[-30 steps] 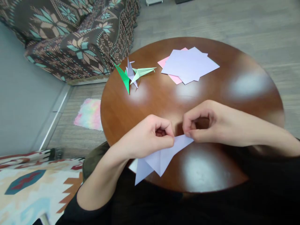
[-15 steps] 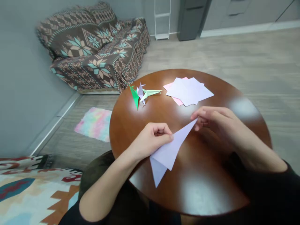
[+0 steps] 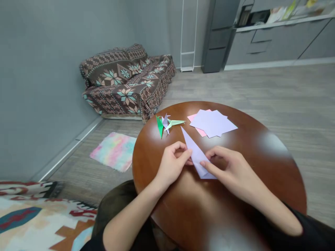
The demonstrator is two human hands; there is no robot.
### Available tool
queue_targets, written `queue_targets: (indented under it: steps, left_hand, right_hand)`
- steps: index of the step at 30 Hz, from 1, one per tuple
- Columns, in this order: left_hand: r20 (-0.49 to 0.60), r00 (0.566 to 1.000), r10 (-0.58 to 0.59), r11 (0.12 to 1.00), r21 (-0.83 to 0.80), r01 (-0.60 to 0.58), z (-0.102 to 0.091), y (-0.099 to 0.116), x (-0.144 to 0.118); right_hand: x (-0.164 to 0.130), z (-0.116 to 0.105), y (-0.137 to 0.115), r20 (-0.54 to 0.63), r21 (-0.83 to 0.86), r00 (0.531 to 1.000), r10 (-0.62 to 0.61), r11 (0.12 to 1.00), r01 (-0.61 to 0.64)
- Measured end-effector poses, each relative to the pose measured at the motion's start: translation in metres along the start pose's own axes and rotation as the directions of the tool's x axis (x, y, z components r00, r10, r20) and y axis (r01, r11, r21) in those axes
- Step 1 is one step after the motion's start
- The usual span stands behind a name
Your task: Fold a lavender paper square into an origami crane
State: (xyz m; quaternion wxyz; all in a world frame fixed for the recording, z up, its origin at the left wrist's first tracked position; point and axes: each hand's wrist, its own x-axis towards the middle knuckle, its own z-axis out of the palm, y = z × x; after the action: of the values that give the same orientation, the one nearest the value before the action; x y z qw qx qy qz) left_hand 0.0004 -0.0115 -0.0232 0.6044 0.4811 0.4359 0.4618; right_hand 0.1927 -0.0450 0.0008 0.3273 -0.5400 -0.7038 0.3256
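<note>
A folded lavender sheet of origami paper is held between both hands above the round brown table. Its narrow tip points away and to the left; the wider end lies nearer me. My left hand pinches the paper's left edge between thumb and fingers. On the other edge, my right hand grips the wider part, thumb on top and fingers behind. Beyond the tip lie folded paper cranes: a green one, a lavender one and a pale green one.
A fanned stack of lavender sheets, with pink paper under it, lies at the table's far side. Past the table are a covered sofa, a pastel rug and a grey fridge. Patterned fabric is at lower left.
The folded paper has turned so its tip points away to the left instead of right. My right hand has moved from the tip to the wider end. The view has tilted up.
</note>
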Motion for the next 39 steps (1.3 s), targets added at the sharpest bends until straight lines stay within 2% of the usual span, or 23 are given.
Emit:
queue_targets:
  steps: [3,6,8,10,15,18,21,24,27,29,30,32,34,36,39]
  left_hand:
    - [0.026,1.000,0.009,1.000,-0.018,-0.009,-0.001,-0.001,0.003]
    - [0.099,0.995,0.029,0.998,-0.050,-0.024,-0.003,-0.002,0.005]
    - [0.156,0.987,0.030,0.998,-0.058,-0.021,-0.002,-0.002,0.006]
    - [0.169,0.985,0.026,0.999,-0.045,-0.018,-0.002,-0.003,0.007]
    - [0.075,0.997,0.011,1.000,0.010,-0.012,0.000,-0.004,0.009]
    - [0.044,0.999,0.010,1.000,0.020,-0.011,-0.001,-0.005,0.010]
    - [0.006,1.000,0.011,1.000,-0.007,-0.011,-0.003,-0.008,0.011]
    - [-0.045,0.999,-0.005,0.998,-0.069,0.002,-0.005,-0.010,0.011]
    - [-0.066,0.997,-0.035,0.989,-0.149,0.025,-0.006,-0.009,0.009]
    - [-0.050,0.997,-0.054,0.976,-0.214,0.042,-0.007,-0.007,0.009]
    - [-0.032,0.997,-0.066,0.965,-0.255,0.055,-0.007,-0.005,0.009]
    - [0.009,0.996,-0.090,0.939,-0.334,0.087,-0.007,-0.003,0.009]
    - [0.037,0.993,-0.111,0.913,-0.392,0.116,-0.007,-0.002,0.010]
    - [0.042,0.992,-0.121,0.900,-0.416,0.127,-0.006,-0.002,0.010]
    - [0.031,0.990,-0.138,0.894,-0.427,0.138,-0.004,-0.002,0.011]
  right_hand:
    - [0.005,-0.001,0.011,-0.032,-0.109,0.994,-0.106,0.989,0.102]
    - [0.006,0.000,0.018,-0.076,-0.210,0.970,-0.232,0.954,0.212]
    - [0.005,0.001,0.019,-0.073,-0.243,0.951,-0.302,0.930,0.277]
    - [0.005,0.002,0.019,-0.040,-0.251,0.939,-0.341,0.913,0.321]
    - [0.006,0.002,0.018,0.100,-0.278,0.918,-0.385,0.875,0.397]
    - [0.006,0.001,0.014,0.157,-0.237,0.890,-0.427,0.859,0.454]
    - [0.004,0.001,0.010,0.161,-0.165,0.866,-0.472,0.853,0.496]
    - [0.002,0.001,0.011,0.094,-0.137,0.860,-0.501,0.849,0.510]
    - [0.002,0.000,0.017,-0.108,-0.133,0.879,-0.464,0.883,0.450]
    - [0.003,-0.001,0.022,-0.223,-0.058,0.914,-0.339,0.940,0.335]
    - [0.004,-0.001,0.024,-0.242,0.019,0.939,-0.246,0.966,0.258]
    - [0.006,-0.002,0.028,-0.161,0.240,0.986,-0.038,0.968,0.076]
    - [0.007,-0.003,0.030,-0.004,0.420,0.996,0.088,0.904,-0.078]
    - [0.008,-0.004,0.030,0.087,0.495,0.989,0.121,0.856,-0.148]
    - [0.008,-0.004,0.029,0.099,0.543,0.986,0.137,0.823,-0.169]
